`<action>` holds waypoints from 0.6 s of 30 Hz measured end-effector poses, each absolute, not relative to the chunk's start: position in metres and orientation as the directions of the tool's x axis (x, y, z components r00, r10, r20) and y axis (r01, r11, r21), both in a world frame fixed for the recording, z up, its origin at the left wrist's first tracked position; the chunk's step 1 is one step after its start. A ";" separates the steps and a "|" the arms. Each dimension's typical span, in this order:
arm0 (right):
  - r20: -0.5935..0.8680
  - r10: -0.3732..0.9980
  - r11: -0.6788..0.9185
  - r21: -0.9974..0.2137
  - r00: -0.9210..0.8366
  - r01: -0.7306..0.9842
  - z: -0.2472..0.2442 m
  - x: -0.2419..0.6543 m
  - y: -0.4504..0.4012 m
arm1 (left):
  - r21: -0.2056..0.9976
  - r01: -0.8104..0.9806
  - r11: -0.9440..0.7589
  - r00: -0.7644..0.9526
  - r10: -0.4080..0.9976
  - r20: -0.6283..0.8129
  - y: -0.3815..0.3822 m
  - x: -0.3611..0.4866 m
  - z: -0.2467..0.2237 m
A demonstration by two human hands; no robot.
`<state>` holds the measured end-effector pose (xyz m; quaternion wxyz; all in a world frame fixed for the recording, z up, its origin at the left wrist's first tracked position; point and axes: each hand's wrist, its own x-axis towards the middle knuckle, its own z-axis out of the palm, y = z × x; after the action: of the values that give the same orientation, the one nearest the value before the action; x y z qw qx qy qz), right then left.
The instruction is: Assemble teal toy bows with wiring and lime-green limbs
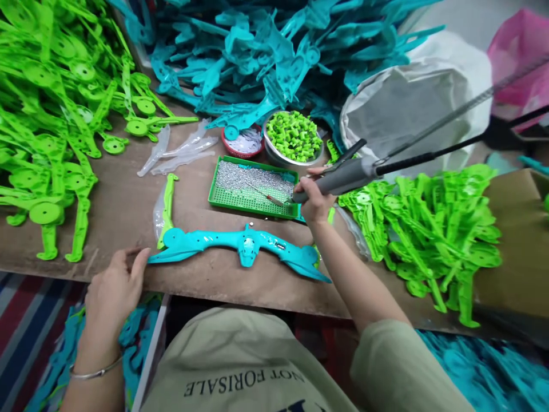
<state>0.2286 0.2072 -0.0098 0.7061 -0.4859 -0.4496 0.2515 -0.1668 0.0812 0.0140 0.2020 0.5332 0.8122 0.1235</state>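
A turquoise plastic bow-shaped part lies across the table in front of me. My left hand rests at the table edge by the part's left tip, thumb apart from the loosely bent fingers; whether the thumb touches the tip is hard to see. My right hand is wrapped round a grey power screwdriver, its nose pointing left over the right end of a green perforated tray. Small silvery screws fill much of that tray, and a thin tool with a reddish handle lies among them.
Lime-green parts pile up at left and right. Turquoise parts heap behind. A metal bowl of green pieces, a red basket and translucent strips sit beyond the tray. A white sack stands back right.
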 end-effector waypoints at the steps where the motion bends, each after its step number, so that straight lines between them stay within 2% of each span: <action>1: 0.389 0.795 0.403 -0.912 0.466 0.073 -0.011 0.228 0.209 | 0.290 0.857 0.426 -0.385 0.903 -0.188 0.082 -0.166 0.019; 3: 0.382 0.800 0.401 -0.914 0.463 0.062 -0.014 0.228 0.211 | 0.095 0.878 0.469 -0.449 0.876 -0.174 0.082 -0.163 0.025; 4: 0.377 0.802 0.396 -0.916 0.462 0.060 -0.015 0.229 0.212 | 0.080 0.882 0.465 -0.450 0.880 -0.149 0.081 -0.161 0.026; 6: 0.370 0.804 0.384 -0.921 0.464 0.069 -0.017 0.230 0.213 | 0.134 0.886 0.444 -0.442 0.896 -0.047 0.079 -0.158 0.027; 9: 0.371 0.809 0.366 -0.925 0.457 0.103 -0.018 0.231 0.213 | 0.283 0.878 0.386 -0.429 0.897 0.106 0.074 -0.150 0.026; 12: 0.369 0.820 0.351 -0.928 0.438 0.125 -0.018 0.230 0.213 | 0.391 0.874 0.289 -0.381 0.907 0.181 0.070 -0.138 0.026; 18: 0.371 0.835 0.370 -0.925 0.407 0.085 -0.017 0.228 0.216 | 0.464 0.885 -0.044 -0.132 0.931 0.341 0.055 -0.098 0.017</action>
<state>0.2283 0.2157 -0.0173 0.6812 -0.4894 -0.4699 0.2750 -0.0981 0.0546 0.0167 0.0385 0.6576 0.6903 0.2993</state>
